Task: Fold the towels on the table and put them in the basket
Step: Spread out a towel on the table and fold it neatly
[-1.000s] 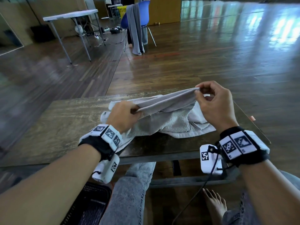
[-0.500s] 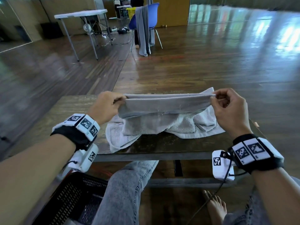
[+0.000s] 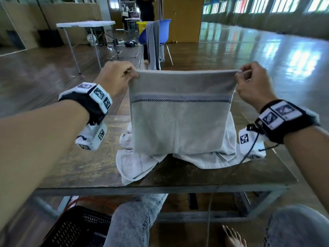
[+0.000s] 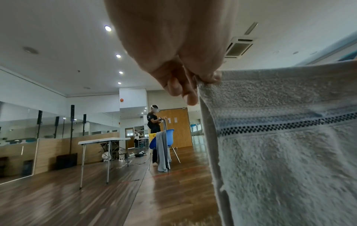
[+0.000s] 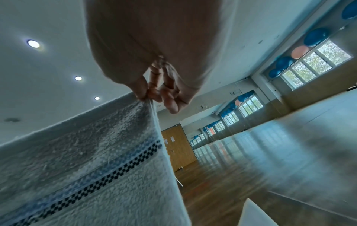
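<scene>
A grey-white towel (image 3: 179,122) with a blue and black checked stripe hangs stretched above the wooden table (image 3: 85,166). My left hand (image 3: 119,75) pinches its top left corner and my right hand (image 3: 249,81) pinches its top right corner. The lower part of the towel still lies bunched on the table. Thumb and finger of the left hand (image 4: 204,78) nip the towel (image 4: 280,137) at its corner in the left wrist view. In the right wrist view, the right hand (image 5: 148,93) pinches the towel (image 5: 86,160) the same way. A black basket (image 3: 76,227) stands on the floor at lower left.
My knees in jeans (image 3: 135,220) are under the table's front edge, with a bare foot (image 3: 233,236) on the floor. Beyond the table stand a blue chair (image 3: 160,32) draped with grey cloth, a white folding table (image 3: 85,25) and a person (image 4: 154,122).
Both hands have risen and moved apart, lifting the towel's top edge off the table so it now hangs flat and taut between them. The camera has tilted up.
</scene>
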Demonstrator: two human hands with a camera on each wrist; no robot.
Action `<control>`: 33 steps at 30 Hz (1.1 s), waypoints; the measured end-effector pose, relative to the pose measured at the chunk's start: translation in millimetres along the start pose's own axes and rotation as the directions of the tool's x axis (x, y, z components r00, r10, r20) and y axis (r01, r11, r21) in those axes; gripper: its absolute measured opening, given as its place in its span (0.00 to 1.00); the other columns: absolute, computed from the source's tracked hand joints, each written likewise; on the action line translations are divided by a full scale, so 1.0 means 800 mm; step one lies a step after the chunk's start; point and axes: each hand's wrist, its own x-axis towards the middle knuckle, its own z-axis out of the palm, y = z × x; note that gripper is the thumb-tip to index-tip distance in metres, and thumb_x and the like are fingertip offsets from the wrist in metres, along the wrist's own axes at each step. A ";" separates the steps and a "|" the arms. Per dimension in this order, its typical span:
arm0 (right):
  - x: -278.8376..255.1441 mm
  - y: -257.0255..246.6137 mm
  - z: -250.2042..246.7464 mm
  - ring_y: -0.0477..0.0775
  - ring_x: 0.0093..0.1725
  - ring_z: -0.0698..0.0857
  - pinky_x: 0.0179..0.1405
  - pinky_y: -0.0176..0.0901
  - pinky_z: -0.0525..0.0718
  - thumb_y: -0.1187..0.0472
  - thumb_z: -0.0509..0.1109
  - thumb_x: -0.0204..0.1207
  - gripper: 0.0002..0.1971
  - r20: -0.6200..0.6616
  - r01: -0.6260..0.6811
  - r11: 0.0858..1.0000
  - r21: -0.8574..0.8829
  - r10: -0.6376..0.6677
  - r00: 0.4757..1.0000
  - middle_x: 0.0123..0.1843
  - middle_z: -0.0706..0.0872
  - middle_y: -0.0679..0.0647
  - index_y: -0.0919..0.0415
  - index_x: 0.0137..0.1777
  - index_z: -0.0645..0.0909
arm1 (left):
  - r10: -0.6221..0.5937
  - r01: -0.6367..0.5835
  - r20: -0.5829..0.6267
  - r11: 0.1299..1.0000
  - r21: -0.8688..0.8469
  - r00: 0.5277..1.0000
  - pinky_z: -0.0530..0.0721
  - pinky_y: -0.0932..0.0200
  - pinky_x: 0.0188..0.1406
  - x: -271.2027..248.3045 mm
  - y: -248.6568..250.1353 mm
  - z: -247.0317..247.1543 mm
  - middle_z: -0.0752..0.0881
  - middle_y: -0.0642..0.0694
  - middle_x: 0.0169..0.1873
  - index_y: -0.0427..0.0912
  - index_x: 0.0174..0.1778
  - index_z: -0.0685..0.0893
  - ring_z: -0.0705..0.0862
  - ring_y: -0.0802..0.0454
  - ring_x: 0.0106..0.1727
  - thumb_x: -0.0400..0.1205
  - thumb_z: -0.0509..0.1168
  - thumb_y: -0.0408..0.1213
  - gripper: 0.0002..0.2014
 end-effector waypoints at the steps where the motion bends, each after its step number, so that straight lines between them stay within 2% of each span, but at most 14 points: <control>1: 0.011 -0.010 -0.005 0.33 0.35 0.75 0.31 0.24 0.70 0.56 0.68 0.83 0.03 -0.010 0.011 1.000 0.009 -0.011 1.000 0.38 0.77 0.38 0.50 0.53 0.76 | 0.017 -0.017 -0.021 1.000 0.012 1.000 0.71 0.70 0.34 0.007 0.001 -0.008 0.89 0.38 0.44 0.33 0.53 0.88 0.79 0.54 0.33 0.86 0.63 0.37 0.12; 4: 0.018 -0.038 -0.028 0.31 0.36 0.76 0.34 0.24 0.73 0.58 0.67 0.85 0.04 -0.053 0.076 0.995 0.062 -0.073 0.996 0.40 0.77 0.40 0.54 0.56 0.77 | 0.124 -0.122 -0.113 0.992 0.024 0.986 0.72 0.73 0.34 0.015 0.006 -0.034 0.90 0.38 0.43 0.34 0.51 0.87 0.85 0.47 0.36 0.88 0.58 0.36 0.13; 8: -0.034 -0.045 -0.060 0.28 0.39 0.79 0.44 0.19 0.77 0.64 0.66 0.85 0.05 0.008 0.181 0.974 0.133 -0.183 0.983 0.48 0.81 0.51 0.62 0.58 0.79 | 0.246 -0.247 -0.128 0.969 0.003 0.961 0.79 0.74 0.31 -0.023 0.009 -0.047 0.86 0.43 0.37 0.32 0.49 0.86 0.82 0.51 0.29 0.88 0.58 0.34 0.12; 9: -0.053 -0.037 -0.065 0.30 0.40 0.79 0.48 0.24 0.79 0.64 0.66 0.85 0.03 0.069 0.168 0.977 0.132 -0.178 0.982 0.47 0.81 0.51 0.60 0.56 0.78 | 0.244 -0.246 -0.095 0.969 -0.015 0.965 0.80 0.75 0.31 -0.041 0.010 -0.043 0.86 0.43 0.36 0.33 0.49 0.86 0.81 0.53 0.28 0.87 0.58 0.32 0.12; 11: -0.092 -0.014 -0.071 0.41 0.41 0.82 0.52 0.46 0.83 0.67 0.68 0.85 0.02 0.244 0.085 0.985 0.152 -0.121 0.962 0.42 0.82 0.49 0.60 0.53 0.78 | 0.226 -0.226 0.017 0.974 -0.025 0.974 0.82 0.72 0.30 -0.082 0.012 -0.030 0.87 0.42 0.34 0.34 0.48 0.86 0.82 0.53 0.27 0.85 0.58 0.28 0.10; 13: -0.125 0.016 -0.075 0.55 0.37 0.84 0.46 0.57 0.84 0.68 0.70 0.83 0.02 0.465 0.006 0.994 0.110 -0.056 0.883 0.35 0.85 0.51 0.61 0.49 0.80 | 0.160 -0.156 0.187 0.987 -0.039 0.969 0.84 0.65 0.26 -0.125 0.013 -0.011 0.86 0.47 0.30 0.38 0.47 0.87 0.83 0.56 0.25 0.85 0.58 0.27 0.11; 15: -0.153 0.042 -0.074 0.57 0.36 0.86 0.43 0.54 0.86 0.65 0.72 0.81 0.02 0.668 -0.045 0.999 0.005 0.030 0.743 0.32 0.88 0.54 0.58 0.48 0.82 | 0.047 -0.041 0.395 0.999 -0.023 0.918 0.82 0.68 0.24 -0.162 0.011 0.012 0.82 0.55 0.24 0.44 0.45 0.86 0.82 0.65 0.23 0.87 0.58 0.31 0.12; 18: -0.176 0.064 -0.059 0.51 0.36 0.88 0.42 0.47 0.88 0.63 0.73 0.81 0.04 0.841 -0.098 0.991 -0.093 0.131 0.525 0.35 0.92 0.51 0.55 0.53 0.84 | -0.063 0.064 0.675 0.998 0.024 0.735 0.83 0.56 0.37 -0.198 0.006 0.048 0.85 0.54 0.27 0.47 0.43 0.85 0.81 0.67 0.23 0.89 0.59 0.39 0.12; 20: -0.181 0.071 -0.045 0.43 0.34 0.87 0.40 0.41 0.87 0.61 0.73 0.82 0.06 0.881 -0.042 0.988 -0.150 0.153 0.447 0.36 0.91 0.46 0.52 0.55 0.85 | -0.070 0.052 0.722 0.998 0.047 0.689 0.79 0.56 0.38 -0.208 0.000 0.065 0.84 0.58 0.25 0.54 0.41 0.81 0.80 0.68 0.26 0.87 0.61 0.44 0.09; 21: -0.183 0.074 -0.038 0.40 0.33 0.87 0.38 0.36 0.85 0.61 0.73 0.82 0.05 0.884 -0.024 0.985 -0.169 0.162 0.440 0.35 0.91 0.44 0.51 0.55 0.86 | -0.072 0.053 0.726 0.997 0.050 0.684 0.76 0.59 0.37 -0.209 -0.002 0.070 0.84 0.59 0.25 0.56 0.43 0.80 0.81 0.69 0.28 0.87 0.62 0.46 0.06; 25: -0.182 0.088 -0.011 0.39 0.29 0.87 0.34 0.32 0.82 0.62 0.73 0.82 0.03 0.801 -0.087 0.975 -0.206 0.219 0.557 0.34 0.90 0.50 0.59 0.49 0.87 | -0.098 0.164 0.750 0.986 -0.013 0.654 0.74 0.66 0.33 -0.194 -0.012 0.090 0.87 0.55 0.34 0.49 0.49 0.81 0.87 0.59 0.33 0.85 0.66 0.40 0.01; 28: -0.170 0.097 0.008 0.43 0.31 0.88 0.35 0.40 0.81 0.57 0.72 0.82 0.05 0.689 -0.106 0.974 -0.202 0.218 0.691 0.36 0.89 0.51 0.57 0.47 0.85 | -0.135 0.211 0.644 0.977 -0.041 0.753 0.75 0.68 0.33 -0.169 -0.024 0.102 0.87 0.49 0.36 0.43 0.43 0.85 0.86 0.52 0.36 0.84 0.68 0.36 0.04; 30: -0.160 0.100 0.024 0.52 0.36 0.88 0.37 0.43 0.82 0.56 0.71 0.83 0.06 0.621 -0.116 0.977 -0.180 0.204 0.757 0.38 0.88 0.52 0.57 0.46 0.85 | -0.175 0.260 0.534 0.962 -0.087 0.827 0.75 0.72 0.31 -0.154 -0.036 0.110 0.89 0.48 0.36 0.41 0.42 0.88 0.85 0.57 0.34 0.83 0.69 0.35 0.05; 33: -0.144 0.106 0.053 0.51 0.42 0.85 0.39 0.40 0.78 0.55 0.72 0.82 0.06 0.554 -0.093 0.975 -0.201 0.191 0.810 0.42 0.87 0.47 0.56 0.47 0.86 | -0.255 0.308 0.419 0.949 -0.064 0.871 0.69 0.72 0.29 -0.139 -0.052 0.130 0.85 0.53 0.34 0.39 0.42 0.89 0.78 0.63 0.32 0.83 0.69 0.35 0.06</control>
